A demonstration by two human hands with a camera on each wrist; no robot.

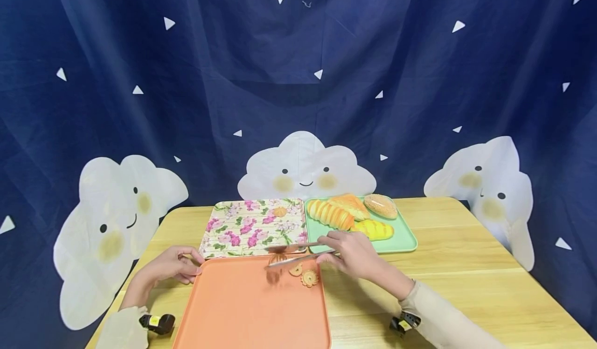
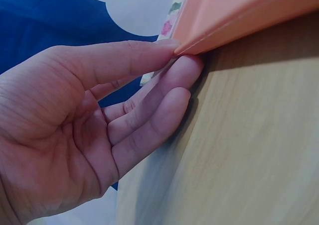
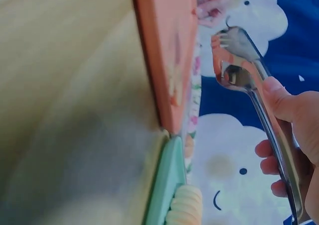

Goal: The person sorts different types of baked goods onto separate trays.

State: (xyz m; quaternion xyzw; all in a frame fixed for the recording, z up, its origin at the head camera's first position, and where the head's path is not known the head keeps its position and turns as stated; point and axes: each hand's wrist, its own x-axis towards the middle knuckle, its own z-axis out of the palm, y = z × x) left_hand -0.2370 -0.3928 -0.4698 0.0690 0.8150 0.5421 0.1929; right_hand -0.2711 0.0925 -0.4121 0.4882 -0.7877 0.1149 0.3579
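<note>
My right hand (image 1: 352,255) grips metal food tongs (image 3: 271,120), whose tips hang over the far edge of the orange tray (image 1: 252,307). Something brownish shows by the tong tips in the head view; whether they hold it I cannot tell. Two small round cookies, one ring-shaped (image 1: 296,270) and one with a scalloped edge (image 1: 310,278), lie in that tray's far right corner. My left hand (image 2: 99,115) pinches the orange tray's left edge near a corner between thumb and finger. Behind it, the floral tray (image 1: 228,222) carries one small cookie (image 1: 280,212).
At the back right, a green tray (image 1: 406,242) holds a sliced-look loaf (image 1: 330,214), a triangular pastry (image 1: 351,205), a yellow bread (image 1: 373,229) and an oval bun (image 1: 380,206). The wooden table (image 1: 466,287) extends rightward. A dark blue curtain (image 1: 298,105) hangs behind.
</note>
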